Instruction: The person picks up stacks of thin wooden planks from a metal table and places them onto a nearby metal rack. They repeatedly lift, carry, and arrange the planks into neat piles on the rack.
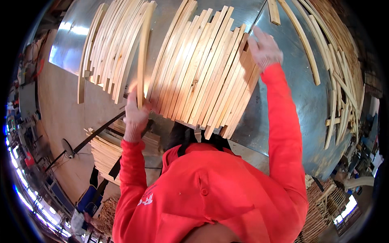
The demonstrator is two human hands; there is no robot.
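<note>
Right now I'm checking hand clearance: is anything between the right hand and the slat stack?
Nothing visible: the right hand already rests on the stack at its right edge. The left hand grips a single slat.

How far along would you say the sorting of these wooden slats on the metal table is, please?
A fanned pile already lies to the left on the metal table, apart from the rest. The left hand grips one slat standing between the piles, while the right hand rests on the large middle stack. That stack looks bigger than the left pile, and more slats lie along the right edge, so much seems left.
</note>
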